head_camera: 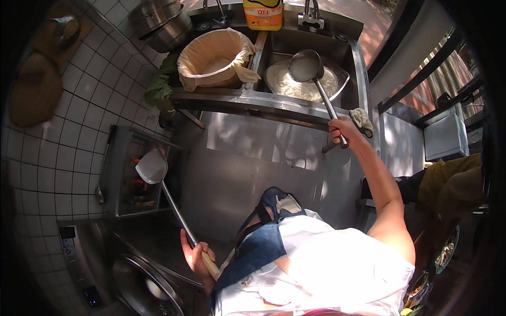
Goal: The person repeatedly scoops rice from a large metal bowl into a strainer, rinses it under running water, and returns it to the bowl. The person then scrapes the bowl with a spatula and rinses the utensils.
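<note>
My right hand (342, 130) grips the metal handle of a ladle (305, 65). The ladle's bowl is over a metal basin (346, 81) of white, rice-like grains (292, 81) in the right sink compartment; whether it touches them I cannot tell. In my left hand (199, 256) is a wok spatula (152, 166) with a wooden grip and a broad metal blade, raised blade-up at my left side. A basket lined with cloth (213, 55) stands over the left sink compartment, its cloth folded over the rim.
A detergent jug (264, 15) stands behind the sink between two faucets. Stacked metal pots (162, 25) and leafy greens (158, 91) are at its left. A wok (146, 286) sits lower left, beneath the tiled wall. A cloth (361, 120) hangs on the sink's right corner; another person (446, 183) is at right.
</note>
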The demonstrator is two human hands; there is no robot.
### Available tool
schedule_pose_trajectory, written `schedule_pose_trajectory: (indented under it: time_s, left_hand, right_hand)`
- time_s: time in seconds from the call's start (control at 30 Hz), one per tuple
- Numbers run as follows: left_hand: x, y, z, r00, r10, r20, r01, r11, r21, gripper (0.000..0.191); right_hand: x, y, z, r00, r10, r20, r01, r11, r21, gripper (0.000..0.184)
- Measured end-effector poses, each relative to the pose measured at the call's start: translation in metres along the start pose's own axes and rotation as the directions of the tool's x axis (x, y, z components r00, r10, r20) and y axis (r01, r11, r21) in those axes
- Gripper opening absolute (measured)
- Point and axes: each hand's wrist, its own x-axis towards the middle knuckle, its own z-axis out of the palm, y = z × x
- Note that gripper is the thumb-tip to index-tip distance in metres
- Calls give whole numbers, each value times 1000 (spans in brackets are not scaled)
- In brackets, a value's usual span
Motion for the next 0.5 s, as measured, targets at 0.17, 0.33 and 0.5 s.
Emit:
schedule_pose_trajectory:
  time_s: [0.17,0.33,0.5]
  left_hand:
    - [1,-1,-4,999,-8,-54,11,999,44,72]
    - [-2,-5,-14,992,-16,-123,26,996,81,73]
    - [-7,-6,-20,989,-11,-149,22,997,76,73]
  right_hand:
    - [56,-14,-51,957,-139,-253,-14,852,-523,19]
    - [91,-5,-89,857,-345,-384,-96,624,-775,25]
    - [96,10,-114,668,-721,-183,-54,198,-979,23]
